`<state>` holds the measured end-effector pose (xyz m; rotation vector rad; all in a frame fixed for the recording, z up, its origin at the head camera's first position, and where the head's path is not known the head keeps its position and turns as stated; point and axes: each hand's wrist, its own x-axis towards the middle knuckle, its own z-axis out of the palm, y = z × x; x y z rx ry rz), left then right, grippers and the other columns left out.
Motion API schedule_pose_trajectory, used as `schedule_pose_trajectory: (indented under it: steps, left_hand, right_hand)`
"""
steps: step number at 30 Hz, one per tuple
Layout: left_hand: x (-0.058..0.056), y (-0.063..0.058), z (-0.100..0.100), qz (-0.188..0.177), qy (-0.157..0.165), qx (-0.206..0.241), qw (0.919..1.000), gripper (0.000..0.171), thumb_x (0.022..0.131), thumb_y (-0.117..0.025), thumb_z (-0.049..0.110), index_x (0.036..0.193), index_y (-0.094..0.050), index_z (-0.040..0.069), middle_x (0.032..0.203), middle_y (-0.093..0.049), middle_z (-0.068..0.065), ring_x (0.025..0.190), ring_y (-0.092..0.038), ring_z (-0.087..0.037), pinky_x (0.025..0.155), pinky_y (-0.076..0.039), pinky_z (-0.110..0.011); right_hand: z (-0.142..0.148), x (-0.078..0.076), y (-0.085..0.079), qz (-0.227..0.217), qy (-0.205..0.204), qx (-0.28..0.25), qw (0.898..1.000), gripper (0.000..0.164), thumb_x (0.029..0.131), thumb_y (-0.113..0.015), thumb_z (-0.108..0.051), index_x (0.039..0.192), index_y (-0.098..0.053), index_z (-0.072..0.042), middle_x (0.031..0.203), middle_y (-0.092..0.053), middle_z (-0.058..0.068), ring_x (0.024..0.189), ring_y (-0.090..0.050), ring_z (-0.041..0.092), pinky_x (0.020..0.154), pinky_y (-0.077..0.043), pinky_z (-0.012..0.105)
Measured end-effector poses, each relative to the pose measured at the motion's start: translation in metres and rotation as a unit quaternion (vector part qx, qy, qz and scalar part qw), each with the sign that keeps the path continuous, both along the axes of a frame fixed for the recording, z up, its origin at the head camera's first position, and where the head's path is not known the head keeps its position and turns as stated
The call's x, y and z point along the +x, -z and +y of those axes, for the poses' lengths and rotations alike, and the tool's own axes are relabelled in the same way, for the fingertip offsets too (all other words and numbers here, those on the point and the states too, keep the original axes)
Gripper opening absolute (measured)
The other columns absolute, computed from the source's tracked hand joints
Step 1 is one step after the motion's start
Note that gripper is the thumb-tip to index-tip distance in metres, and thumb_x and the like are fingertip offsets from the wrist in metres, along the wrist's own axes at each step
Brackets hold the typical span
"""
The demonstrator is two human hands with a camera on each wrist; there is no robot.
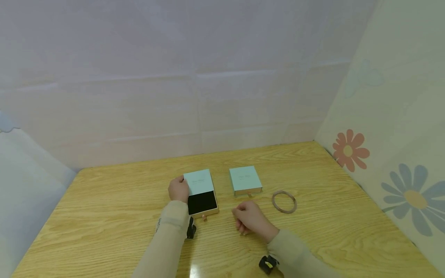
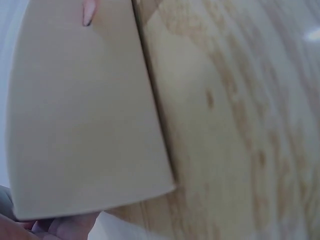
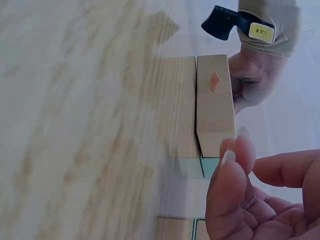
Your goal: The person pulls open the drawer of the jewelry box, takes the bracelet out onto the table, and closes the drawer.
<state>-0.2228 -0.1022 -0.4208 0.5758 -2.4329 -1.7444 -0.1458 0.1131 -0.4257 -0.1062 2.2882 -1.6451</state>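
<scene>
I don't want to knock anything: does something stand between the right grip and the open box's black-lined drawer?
Nothing visible does. In the head view, only bare wood-grain tabletop separates the right grip from the black-lined drawer; the closed box sits farther back, off that direct line.

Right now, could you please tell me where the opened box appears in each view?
Head: opened box just left of centre, in the lower half.
Left wrist: opened box fills much of the left half.
Right wrist: opened box right of centre, about mid-height.
Shared landmark: the small pull tab on its front.
</scene>
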Motion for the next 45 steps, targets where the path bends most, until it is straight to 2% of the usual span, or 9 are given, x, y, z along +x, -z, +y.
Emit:
schedule_pose_trajectory:
  steps: [11, 19, 32, 41, 45]
  left_hand:
    - [-0.002, 0.001, -0.003, -0.001, 0.003, -0.005, 1.0, 0.038, 0.103, -0.039, 0.003, 0.138, -0.048, -0.007, 0.14, -0.046, -0.028, 0.129, -0.043, -0.044, 0.101, -0.042, -0.052]
    - [0.0, -0.001, -0.004, 0.003, 0.008, -0.006, 0.9999, 0.038, 0.103, -0.039, 0.002, 0.138, -0.048, -0.008, 0.14, -0.045, -0.028, 0.129, -0.042, -0.044, 0.102, -0.041, -0.053]
    - [-0.001, -0.001, -0.002, 0.003, 0.005, -0.021, 0.9998, 0.037, 0.103, -0.041, 0.002, 0.137, -0.049, -0.008, 0.14, -0.046, -0.028, 0.129, -0.042, -0.044, 0.103, -0.041, -0.052]
    - [-0.001, 0.001, -0.004, 0.009, 0.009, -0.03, 0.9995, 0.037, 0.102, -0.041, 0.002, 0.136, -0.05, -0.009, 0.138, -0.048, -0.028, 0.128, -0.044, -0.044, 0.101, -0.042, -0.052]
    - [-0.002, 0.002, -0.004, 0.007, 0.01, -0.029, 0.9995, 0.037, 0.102, -0.041, 0.002, 0.136, -0.05, -0.008, 0.138, -0.048, -0.028, 0.128, -0.044, -0.044, 0.101, -0.042, -0.052]
  right_hand:
    - [-0.021, 0.001, -0.002, -0.001, -0.031, -0.008, 0.999, 0.033, 0.1, -0.052, -0.012, 0.075, -0.061, 0.006, 0.053, -0.054, 0.003, 0.04, -0.05, 0.01, 0.04, -0.047, 0.026]
    - [-0.041, -0.001, 0.0, -0.031, -0.056, -0.027, 0.998, 0.032, 0.1, -0.052, -0.011, 0.076, -0.061, 0.008, 0.053, -0.053, 0.002, 0.04, -0.049, 0.009, 0.04, -0.046, 0.023]
    - [-0.053, 0.0, -0.002, -0.046, -0.07, -0.027, 0.996, 0.037, 0.099, -0.053, -0.01, 0.073, -0.066, 0.012, 0.05, -0.055, 0.002, 0.038, -0.05, 0.009, 0.039, -0.048, 0.025]
    - [-0.065, -0.004, 0.001, -0.107, -0.063, -0.051, 0.991, 0.031, 0.1, -0.052, -0.014, 0.09, -0.069, 0.009, 0.051, -0.057, 0.002, 0.038, -0.052, 0.008, 0.039, -0.048, 0.023]
    - [-0.07, -0.005, 0.003, -0.132, -0.058, -0.063, 0.988, 0.033, 0.102, -0.05, -0.014, 0.087, -0.065, 0.011, 0.052, -0.059, 0.005, 0.04, -0.054, 0.009, 0.039, -0.049, 0.024]
